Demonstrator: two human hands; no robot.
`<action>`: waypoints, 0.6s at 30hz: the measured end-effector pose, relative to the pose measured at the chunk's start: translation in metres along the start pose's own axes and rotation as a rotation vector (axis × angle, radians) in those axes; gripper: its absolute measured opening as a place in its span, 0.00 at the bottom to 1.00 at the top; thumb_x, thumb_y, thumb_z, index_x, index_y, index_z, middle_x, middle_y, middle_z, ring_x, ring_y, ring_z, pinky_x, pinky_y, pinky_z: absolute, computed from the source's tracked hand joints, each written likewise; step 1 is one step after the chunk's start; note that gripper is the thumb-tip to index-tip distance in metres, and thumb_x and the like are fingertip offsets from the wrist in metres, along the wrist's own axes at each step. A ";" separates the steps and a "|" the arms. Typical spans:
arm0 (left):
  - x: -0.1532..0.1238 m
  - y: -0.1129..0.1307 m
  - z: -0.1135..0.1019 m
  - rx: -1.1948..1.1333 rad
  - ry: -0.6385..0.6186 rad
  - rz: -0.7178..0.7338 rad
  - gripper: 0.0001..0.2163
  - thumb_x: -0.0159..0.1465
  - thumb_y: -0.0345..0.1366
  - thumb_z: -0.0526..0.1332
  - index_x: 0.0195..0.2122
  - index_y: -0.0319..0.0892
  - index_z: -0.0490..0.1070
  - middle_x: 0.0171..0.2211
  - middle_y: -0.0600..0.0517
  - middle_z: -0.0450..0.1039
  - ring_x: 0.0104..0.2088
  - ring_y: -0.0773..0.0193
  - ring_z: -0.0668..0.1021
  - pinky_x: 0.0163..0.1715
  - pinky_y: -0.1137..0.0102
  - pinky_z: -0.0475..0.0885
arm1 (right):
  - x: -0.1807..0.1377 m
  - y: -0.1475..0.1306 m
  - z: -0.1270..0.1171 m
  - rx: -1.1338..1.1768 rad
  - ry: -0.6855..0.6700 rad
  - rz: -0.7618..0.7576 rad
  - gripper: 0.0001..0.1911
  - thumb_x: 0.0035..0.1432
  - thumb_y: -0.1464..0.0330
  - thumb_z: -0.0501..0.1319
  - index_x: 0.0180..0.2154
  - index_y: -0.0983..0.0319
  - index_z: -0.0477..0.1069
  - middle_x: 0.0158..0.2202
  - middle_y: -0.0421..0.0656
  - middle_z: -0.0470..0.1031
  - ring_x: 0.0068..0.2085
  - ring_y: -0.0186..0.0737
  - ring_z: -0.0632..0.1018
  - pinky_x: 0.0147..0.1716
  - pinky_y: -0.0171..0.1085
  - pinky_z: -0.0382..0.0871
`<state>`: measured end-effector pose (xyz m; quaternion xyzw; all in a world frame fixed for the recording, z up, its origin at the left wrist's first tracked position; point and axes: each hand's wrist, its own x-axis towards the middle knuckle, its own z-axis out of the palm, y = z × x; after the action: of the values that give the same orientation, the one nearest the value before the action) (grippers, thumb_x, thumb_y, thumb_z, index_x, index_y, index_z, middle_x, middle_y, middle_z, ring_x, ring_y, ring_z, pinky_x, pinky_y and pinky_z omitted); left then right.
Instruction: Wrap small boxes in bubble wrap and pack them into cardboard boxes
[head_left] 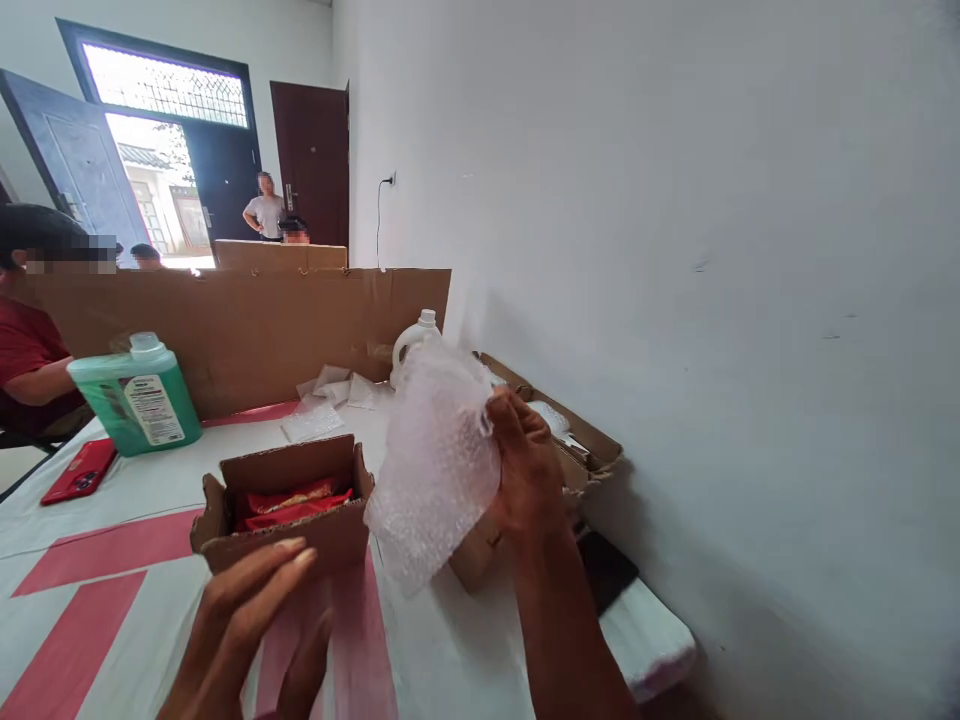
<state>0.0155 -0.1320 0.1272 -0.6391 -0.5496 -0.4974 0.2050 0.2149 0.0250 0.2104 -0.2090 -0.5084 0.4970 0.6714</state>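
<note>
My right hand [526,462] is raised over the table, fingers pinched on the top edge of a sheet of bubble wrap [435,460] that hangs down from it. My left hand [247,625] is low in front, fingers spread and holding nothing, just before a small open cardboard box [285,535]. Red packets [292,503] lie inside that box.
A green detergent bottle [139,395], a red phone [81,470] and a white jug [412,342] stand on the white-and-red table [105,560]. A cardboard screen [247,330] crosses the back; another open box [570,440] sits by the wall. A person in red [30,350] sits left.
</note>
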 end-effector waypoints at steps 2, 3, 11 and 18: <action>0.009 0.019 -0.012 -0.003 0.007 -0.067 0.22 0.68 0.40 0.62 0.63 0.52 0.65 0.54 0.50 0.73 0.55 0.58 0.76 0.51 0.64 0.75 | -0.035 -0.010 -0.004 0.055 -0.040 0.047 0.25 0.48 0.50 0.75 0.23 0.59 0.65 0.28 0.36 0.64 0.28 0.33 0.66 0.27 0.33 0.63; 0.013 0.028 -0.016 -0.026 0.005 -0.099 0.23 0.68 0.43 0.61 0.64 0.51 0.64 0.55 0.49 0.72 0.56 0.56 0.76 0.52 0.62 0.75 | -0.051 -0.014 -0.006 0.076 -0.060 0.062 0.25 0.48 0.52 0.75 0.22 0.60 0.65 0.28 0.37 0.64 0.29 0.33 0.66 0.28 0.33 0.63; 0.011 0.054 -0.010 -0.164 -0.032 -0.131 0.26 0.67 0.46 0.62 0.65 0.51 0.62 0.55 0.49 0.74 0.54 0.57 0.77 0.52 0.62 0.77 | -0.121 -0.009 -0.019 -0.043 -0.206 0.095 0.18 0.53 0.60 0.74 0.20 0.60 0.72 0.27 0.39 0.68 0.31 0.36 0.68 0.30 0.34 0.63; 0.004 0.035 0.000 -0.250 -0.080 -0.160 0.03 0.68 0.37 0.62 0.42 0.48 0.73 0.47 0.53 0.75 0.48 0.65 0.79 0.50 0.70 0.74 | -0.121 0.010 -0.021 -0.079 -0.224 0.128 0.11 0.53 0.63 0.74 0.24 0.59 0.79 0.28 0.39 0.72 0.31 0.35 0.70 0.32 0.34 0.65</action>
<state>0.0471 -0.1415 0.1406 -0.6333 -0.5402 -0.5508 0.0614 0.2301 -0.0724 0.1364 -0.2103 -0.5849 0.5387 0.5687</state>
